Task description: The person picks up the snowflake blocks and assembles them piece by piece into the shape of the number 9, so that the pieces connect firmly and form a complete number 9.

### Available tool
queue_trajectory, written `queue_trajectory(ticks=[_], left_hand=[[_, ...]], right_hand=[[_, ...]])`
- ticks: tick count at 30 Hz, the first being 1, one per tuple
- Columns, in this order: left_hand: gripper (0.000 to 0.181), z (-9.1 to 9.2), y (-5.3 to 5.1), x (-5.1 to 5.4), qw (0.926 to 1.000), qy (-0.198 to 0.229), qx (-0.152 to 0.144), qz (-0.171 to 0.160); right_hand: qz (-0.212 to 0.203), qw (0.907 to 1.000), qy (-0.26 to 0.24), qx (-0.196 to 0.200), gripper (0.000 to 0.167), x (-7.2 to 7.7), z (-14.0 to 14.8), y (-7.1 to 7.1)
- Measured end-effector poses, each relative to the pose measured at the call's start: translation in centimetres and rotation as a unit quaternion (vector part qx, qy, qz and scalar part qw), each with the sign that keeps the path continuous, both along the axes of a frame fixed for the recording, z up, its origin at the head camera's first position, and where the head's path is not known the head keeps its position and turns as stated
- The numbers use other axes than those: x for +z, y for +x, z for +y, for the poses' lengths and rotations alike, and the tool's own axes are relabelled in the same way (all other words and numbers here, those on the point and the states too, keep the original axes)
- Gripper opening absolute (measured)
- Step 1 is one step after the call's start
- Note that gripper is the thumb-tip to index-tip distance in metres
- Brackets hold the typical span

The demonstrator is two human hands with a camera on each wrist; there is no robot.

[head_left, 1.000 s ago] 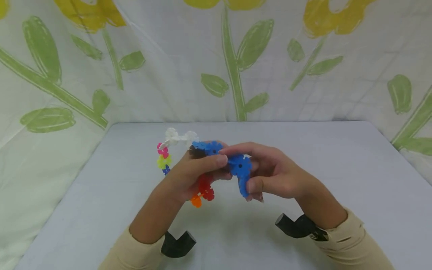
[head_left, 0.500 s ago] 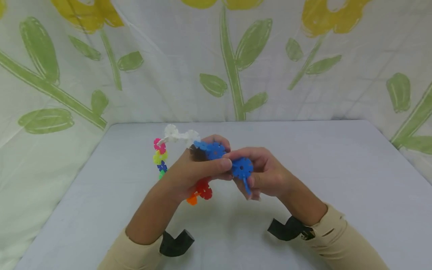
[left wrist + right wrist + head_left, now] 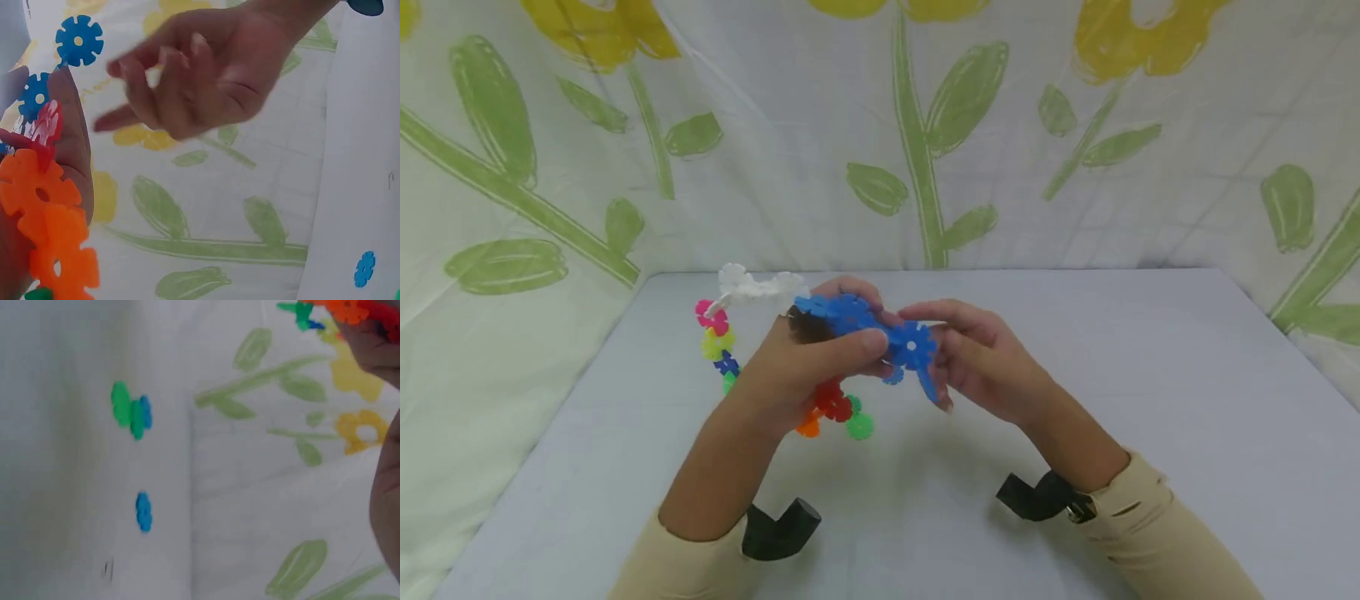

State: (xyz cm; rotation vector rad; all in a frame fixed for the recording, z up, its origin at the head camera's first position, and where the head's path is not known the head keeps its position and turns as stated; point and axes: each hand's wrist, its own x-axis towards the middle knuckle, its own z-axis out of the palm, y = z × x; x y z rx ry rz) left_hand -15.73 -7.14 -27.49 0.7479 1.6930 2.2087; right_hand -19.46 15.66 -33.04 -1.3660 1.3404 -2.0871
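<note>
My left hand grips a chain of flower-shaped plastic discs, its thumb on the blue discs. White discs, then pink, yellow and dark blue ones hang out to the left; red and orange discs show under the palm. Just right of the blue end is my right hand. In the left wrist view that right hand stands apart from the blue disc, fingers loosely bent and holding nothing. Part of the chain is hidden by the left hand.
Green discs lie on the pale table below the hands. The right wrist view shows green discs beside a blue one, and a separate blue disc. A flower-printed cloth stands behind the table.
The left hand and chain have moved left and slightly up. The right hand has let go of the blue end, and green discs and a blue one on the table have come into view.
</note>
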Motion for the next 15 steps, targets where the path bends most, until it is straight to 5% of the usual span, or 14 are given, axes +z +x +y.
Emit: queue_trajectory(ticks=[2,3,5,8,10,13,15], left_hand=[[0.043,-0.2,0.0,0.2,0.9995,-0.01,0.024,0.02],[0.037,-0.3,0.0,0.3,0.9989,-0.015,0.034,0.027],[0.029,-0.3,0.0,0.4,0.9978,-0.025,0.048,0.038],[0.027,-0.1,0.1,0.4,0.9968,-0.034,0.055,0.046],[0.027,0.1,0.1,0.4,0.996,-0.044,0.06,0.05],[0.028,0.2,0.1,0.4,0.9944,-0.062,0.064,0.056],[0.028,0.2,0.1,0.5,0.9935,-0.072,0.065,0.059]], right_hand=[[0.027,0.9881,0.093,-0.119,0.024,-0.7,0.2,-0.6],[0.058,0.971,0.154,-0.173,0.023,-1.2,0.3,-0.9],[0.129,0.9185,0.289,-0.237,0.029,-2.1,0.3,-1.4],[0.228,0.8263,0.462,-0.227,0.048,-3.2,0.1,-1.6],[0.255,0.7782,0.544,-0.183,0.06,-3.8,0.0,-1.5],[0.254,0.7227,0.628,-0.138,0.069,-4.1,-0.2,-1.2],[0.247,0.7063,0.652,-0.122,0.069,-4.0,-0.3,-0.9]])
